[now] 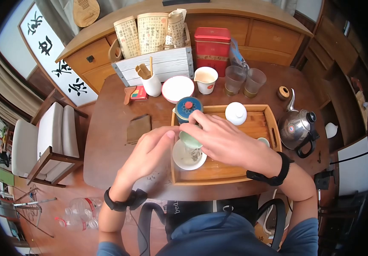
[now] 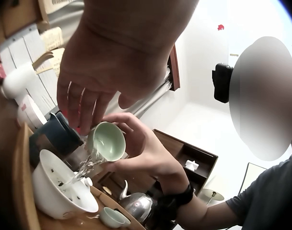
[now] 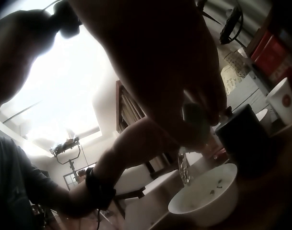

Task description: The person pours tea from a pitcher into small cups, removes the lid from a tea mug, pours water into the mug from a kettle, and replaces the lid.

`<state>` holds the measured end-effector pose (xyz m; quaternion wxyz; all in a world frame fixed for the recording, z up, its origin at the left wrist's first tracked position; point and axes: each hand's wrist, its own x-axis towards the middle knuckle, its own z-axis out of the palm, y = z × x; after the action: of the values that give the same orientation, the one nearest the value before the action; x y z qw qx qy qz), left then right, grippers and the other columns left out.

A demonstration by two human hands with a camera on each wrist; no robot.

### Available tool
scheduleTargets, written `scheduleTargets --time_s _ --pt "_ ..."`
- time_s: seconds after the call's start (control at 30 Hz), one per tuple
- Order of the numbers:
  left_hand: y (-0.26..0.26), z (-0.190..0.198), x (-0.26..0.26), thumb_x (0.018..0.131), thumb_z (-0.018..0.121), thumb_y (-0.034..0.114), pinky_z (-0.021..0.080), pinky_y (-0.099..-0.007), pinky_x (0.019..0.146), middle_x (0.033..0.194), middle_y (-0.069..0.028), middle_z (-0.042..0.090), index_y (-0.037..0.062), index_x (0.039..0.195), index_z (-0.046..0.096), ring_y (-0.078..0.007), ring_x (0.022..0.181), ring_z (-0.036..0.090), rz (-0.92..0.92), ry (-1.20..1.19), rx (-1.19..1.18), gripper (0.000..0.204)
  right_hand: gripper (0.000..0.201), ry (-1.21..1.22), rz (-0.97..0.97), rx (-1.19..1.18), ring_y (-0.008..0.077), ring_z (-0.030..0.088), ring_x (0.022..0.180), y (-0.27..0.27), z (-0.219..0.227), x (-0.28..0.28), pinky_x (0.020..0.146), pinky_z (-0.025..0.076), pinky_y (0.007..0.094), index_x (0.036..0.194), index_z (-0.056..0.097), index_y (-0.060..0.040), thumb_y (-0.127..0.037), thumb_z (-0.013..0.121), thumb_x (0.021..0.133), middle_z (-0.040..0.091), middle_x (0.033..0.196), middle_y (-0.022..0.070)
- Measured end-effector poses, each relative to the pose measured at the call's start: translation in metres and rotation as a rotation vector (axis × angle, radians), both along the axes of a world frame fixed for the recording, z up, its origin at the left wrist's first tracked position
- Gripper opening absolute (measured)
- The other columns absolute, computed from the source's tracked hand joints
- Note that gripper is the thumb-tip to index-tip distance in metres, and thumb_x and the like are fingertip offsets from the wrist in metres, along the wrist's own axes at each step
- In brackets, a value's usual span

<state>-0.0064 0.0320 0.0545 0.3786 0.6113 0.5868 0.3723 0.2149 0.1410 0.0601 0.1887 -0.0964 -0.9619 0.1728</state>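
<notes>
green cup [image 2: 106, 141], tipped in the right hand's [image 1: 224, 138] pinch, spills water into the white bowl [image 2: 57, 189] on the wooden tray [image 1: 235, 170]; left hand [image 1: 147, 153] hovers beside it, fingers relaxed, holding nothing.

The green cup [image 2: 106, 141] was small, pale celadon, glazed inside and out, without a handle. It was held tipped on its side above the white bowl [image 2: 57, 189], mouth turned towards the bowl, and a thin stream of clear water ran from its rim down into it. The bowl was plain white and wide-mouthed, standing upright, with dark tea-leaf specks stuck to its inner wall. In the head view the cup [image 1: 189, 140] sat just at 12 o'clock of the bowl [image 1: 188, 157], overlapping its rim, and both lay at the 9 o'clock end of the wooden tray [image 1: 235, 170]
</notes>
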Motion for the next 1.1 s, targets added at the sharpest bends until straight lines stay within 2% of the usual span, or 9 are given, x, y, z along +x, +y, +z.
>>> scheduleTargets --time_s 0.13,0.2,0.43,0.63,0.7,0.8,0.93,1.03,1.1 --pt "-0.010 0.021 0.000 0.113 0.047 0.029 0.048 -0.0376 0.102 0.121 -0.0196 0.072 -0.0068 0.131 0.065 -0.0272 0.113 0.066 0.038 0.011 0.097 0.044 0.049 0.079 -0.023 0.168 0.0345 0.062 0.110 -0.008 0.018 -0.002 0.092 0.052 0.0454 0.129 0.055 -0.0032 0.005 0.066 0.082 0.051 0.117 0.0165" --pt "-0.016 0.033 0.000 0.113 0.045 0.028 0.046 -0.0359 0.104 0.126 -0.0153 0.070 -0.0067 0.132 0.064 -0.0227 0.117 0.063 0.066 -0.005 0.143 0.044 0.040 0.189 -0.060 0.324 0.0286 0.063 0.106 -0.012 0.030 -0.007 0.089 0.053 0.0393 0.123 0.061 -0.0037 -0.003 0.066 0.084 0.054 0.112 0.0130" --pt "-0.024 0.050 0.001 0.112 0.047 0.029 0.040 -0.0349 0.112 0.131 -0.0140 0.069 -0.0049 0.132 0.066 -0.0220 0.126 0.060 0.092 -0.116 0.309 0.044 0.037 0.250 -0.053 0.508 0.0257 0.065 0.102 -0.016 0.048 -0.011 0.085 0.056 0.0384 0.121 0.065 -0.0087 -0.008 0.068 0.084 0.058 0.116 0.0104" --pt "-0.021 0.015 0.018 0.110 0.050 0.024 0.037 -0.0367 0.117 0.139 -0.0142 0.067 -0.0034 0.143 0.059 -0.0227 0.134 0.057 0.041 -0.193 0.136 0.044 0.041 0.216 -0.074 0.336 0.0280 0.062 0.108 -0.003 0.012 0.016 0.087 0.053 0.0376 0.122 0.061 -0.0054 -0.009 0.072 0.082 0.058 0.110 0.0127" --pt "-0.023 0.002 0.017 0.110 0.050 0.021 0.038 -0.0376 0.118 0.141 -0.0148 0.067 -0.0034 0.146 0.057 -0.0237 0.135 0.057 0.001 -0.234 0.117 0.044 0.049 0.077 -0.143 -0.037 0.0330 0.059 0.115 0.002 0.003 0.038 0.095 0.051 0.0434 0.126 0.057 -0.0044 -0.007 0.074 0.080 0.059 0.115 0.0158" --pt "-0.028 -0.014 0.013 0.108 0.053 0.020 0.042 -0.0382 0.115 0.139 -0.0156 0.068 -0.0038 0.143 0.059 -0.0253 0.132 0.061 0.071 -0.122 0.078 0.042 0.053 -0.084 -0.323 -0.237 0.0344 0.058 0.119 0.010 -0.025 0.072 0.103 0.045 0.0470 0.127 0.057 -0.0041 -0.010 0.076 0.078 0.061 0.119 0.0159" --pt "-0.028 -0.033 0.009 0.109 0.054 0.022 0.042 -0.0381 0.115 0.137 -0.0155 0.070 -0.0034 0.140 0.061 -0.0260 0.133 0.060 0.128 -0.089 0.042 0.041 0.056 -0.267 -0.415 -0.408 0.0344 0.057 0.121 0.002 -0.050 0.090 0.111 0.035 0.0460 0.127 0.060 -0.0052 -0.019 0.082 0.077 0.067 0.119 0.0153" --pt "-0.026 -0.036 0.007 0.109 0.055 0.024 0.048 -0.0342 0.106 0.132 -0.0125 0.071 -0.0024 0.140 0.062 -0.0211 0.119 0.065 0.140 -0.062 0.051 0.041 0.054 -0.244 -0.348 -0.271 0.0338 0.057 0.122 0.000 -0.072 0.092 0.114 0.033 0.0457 0.125 0.062 -0.0044 -0.021 0.083 0.078 0.067 0.120 0.0152" --pt "-0.025 -0.033 0.006 0.109 0.055 0.025 0.050 -0.0293 0.092 0.127 -0.0087 0.072 -0.0016 0.139 0.062 -0.0143 0.100 0.063 0.184 -0.088 -0.025 0.041 0.055 -0.222 -0.356 -0.250 0.0330 0.056 0.124 -0.001 -0.081 0.093 0.116 0.031 0.0467 0.123 0.063 -0.0042 -0.024 0.085 0.077 0.068 0.120 0.0143"
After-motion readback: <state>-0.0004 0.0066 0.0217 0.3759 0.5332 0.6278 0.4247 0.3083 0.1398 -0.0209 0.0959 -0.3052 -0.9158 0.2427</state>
